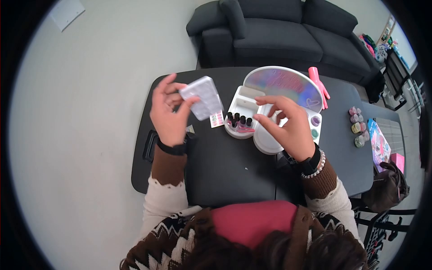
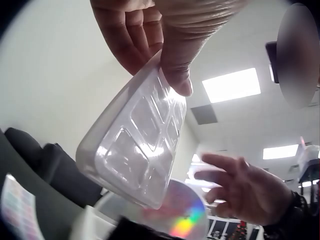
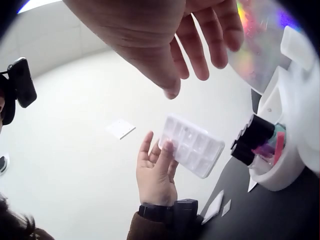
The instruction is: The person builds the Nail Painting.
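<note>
A clear plastic tray with several moulded compartments (image 1: 203,98) is pinched between the thumb and fingers of the left hand (image 1: 171,112), raised over the table's left part. In the left wrist view the tray (image 2: 140,140) tilts below the thumb; in the right wrist view its compartments (image 3: 192,145) face the camera. The right hand (image 1: 288,126) hovers over the white vanity case (image 1: 268,140), fingers loosely bent and holding nothing. Small polish bottles with black caps (image 1: 240,120) stand in the case's left compartment. A sticker sheet (image 1: 216,119) lies just below the tray.
The case's iridescent lid (image 1: 288,85) stands up at the back, with a pink hand form (image 1: 318,87) beside it. Several small jars (image 1: 358,128) and a colourful package (image 1: 379,144) lie at the right. A black handle (image 1: 150,146) is at the table's left; a dark sofa (image 1: 279,40) stands behind.
</note>
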The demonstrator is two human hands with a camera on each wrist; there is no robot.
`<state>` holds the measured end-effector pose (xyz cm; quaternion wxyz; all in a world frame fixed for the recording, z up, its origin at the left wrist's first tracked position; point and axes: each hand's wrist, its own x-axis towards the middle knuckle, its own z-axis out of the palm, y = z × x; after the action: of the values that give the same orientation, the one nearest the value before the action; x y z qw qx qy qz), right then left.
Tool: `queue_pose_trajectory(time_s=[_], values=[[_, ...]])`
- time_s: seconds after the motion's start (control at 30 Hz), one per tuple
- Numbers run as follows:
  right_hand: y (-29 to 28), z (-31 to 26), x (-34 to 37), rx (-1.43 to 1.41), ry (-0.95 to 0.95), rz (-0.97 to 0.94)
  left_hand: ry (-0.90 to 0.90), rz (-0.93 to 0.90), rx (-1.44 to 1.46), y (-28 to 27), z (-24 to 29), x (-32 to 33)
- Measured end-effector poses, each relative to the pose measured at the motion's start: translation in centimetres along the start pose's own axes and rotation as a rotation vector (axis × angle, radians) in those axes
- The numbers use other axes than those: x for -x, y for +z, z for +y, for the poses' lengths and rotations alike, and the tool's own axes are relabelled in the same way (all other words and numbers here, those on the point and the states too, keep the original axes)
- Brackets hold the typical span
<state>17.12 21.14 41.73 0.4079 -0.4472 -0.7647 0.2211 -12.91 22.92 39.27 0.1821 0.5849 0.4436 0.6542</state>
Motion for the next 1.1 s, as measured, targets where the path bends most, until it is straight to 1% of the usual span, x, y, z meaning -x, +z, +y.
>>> queue_pose_trajectory(time_s=[0.07, 0.1, 0.13, 0.17, 0.2, 0.23, 0.27, 0.3, 0.33, 0.37, 0.4, 0.47, 0.5, 0.53, 0.6, 0.63, 0.67, 0.73, 0.8, 0.87, 0.93, 1.0, 1.07, 1.1], values=[[0.5, -1.2, -0.7, -0.229, -0.108, 0.01, 0.105, -0.091, 0.028, 1.9, 2.6, 1.5], [0.6, -1.8, -1.1, -0.286, -0.115, -0.029, 0.172, -0.116, 0.018, 2.5, 2.9, 2.2], [0.5, -1.8, -1.2, -0.279, -0.121, -0.03, 0.24, -0.14, 0.006, 2.8, 3.0, 2.6], [0.5, -1.6, -1.2, -0.259, -0.163, -0.013, 0.322, -0.12, -0.037, 2.9, 3.0, 2.8], [0.5, -1.5, -1.3, -0.24, -0.206, 0.006, 0.329, -0.115, -0.034, 2.9, 3.0, 2.9], [0.1, -1.6, -1.7, -0.206, -0.262, 0.003, 0.253, -0.14, 0.066, 2.7, 2.8, 2.9], [-0.3, -1.6, -2.1, -0.201, -0.267, 0.001, 0.176, -0.166, 0.166, 2.7, 2.7, 2.9], [-0.6, -1.5, -2.4, -0.172, -0.244, 0.009, 0.177, -0.16, 0.17, 2.8, 2.7, 2.8], [-0.9, -1.3, -2.8, -0.142, -0.221, 0.017, 0.098, -0.139, 0.136, 3.1, 2.7, 2.7], [-1.0, -1.1, -3.3, -0.113, -0.191, 0.074, 0.021, -0.119, 0.102, 3.3, 2.6, 2.5], [-1.4, -0.6, -4.0, -0.095, -0.169, 0.098, 0.022, -0.116, 0.107, 3.4, 1.8, 2.6], [-1.5, 1.4, -5.2, -0.182, -0.023, 0.079, -0.307, -0.221, 0.275, 3.2, -1.2, 3.2], [-1.3, 2.8, -5.6, -0.191, 0.01, 0.08, -0.346, -0.303, 0.115, 3.0, -2.3, 3.7], [-1.1, 3.4, -5.7, -0.19, 0.006, 0.08, -0.343, -0.3, 0.116, 2.9, -3.2, 4.0], [-0.6, 4.3, -6.1, -0.151, 0.038, 0.058, -0.477, -0.418, 0.0, 2.7, -4.4, 4.4], [0.3, 5.4, -5.9, -0.055, 0.015, 0.043, -0.626, -0.46, 0.089, 3.1, -1.6, 4.6], [0.6, 5.5, -6.0, 0.003, 0.033, 0.018, -0.625, -0.461, 0.088, 3.1, -1.5, 4.8], [1.0, 5.5, -6.0, 0.03, 0.046, 0.037, -0.574, -0.54, -0.019, 2.9, -1.4, 4.8], [1.1, 6.1, -6.0, 0.052, 0.041, 0.027, -0.56, -0.523, -0.032, 2.9, -0.8, 4.8], [1.1, 6.5, -5.9, 0.071, 0.035, 0.011, -0.661, -0.498, 0.031, 2.8, -0.1, 4.5], [1.4, 6.9, -5.9, 0.132, 0.012, -0.049, -0.66, -0.513, 0.05, 2.7, 0.3, 4.5], [1.7, 6.9, -5.8, 0.104, 0.032, -0.05, -0.653, -0.557, 0.064, 2.6, 0.5, 4.5], [1.8, 7.1, -5.7, 0.124, 0.07, -0.055, -0.719, -0.615, 0.047, 2.3, 0.8, 4.1], [1.7, 7.0, -5.7, 0.125, 0.076, -0.035, -0.725, -0.606, 0.04, 2.0, 0.6, 3.9]])
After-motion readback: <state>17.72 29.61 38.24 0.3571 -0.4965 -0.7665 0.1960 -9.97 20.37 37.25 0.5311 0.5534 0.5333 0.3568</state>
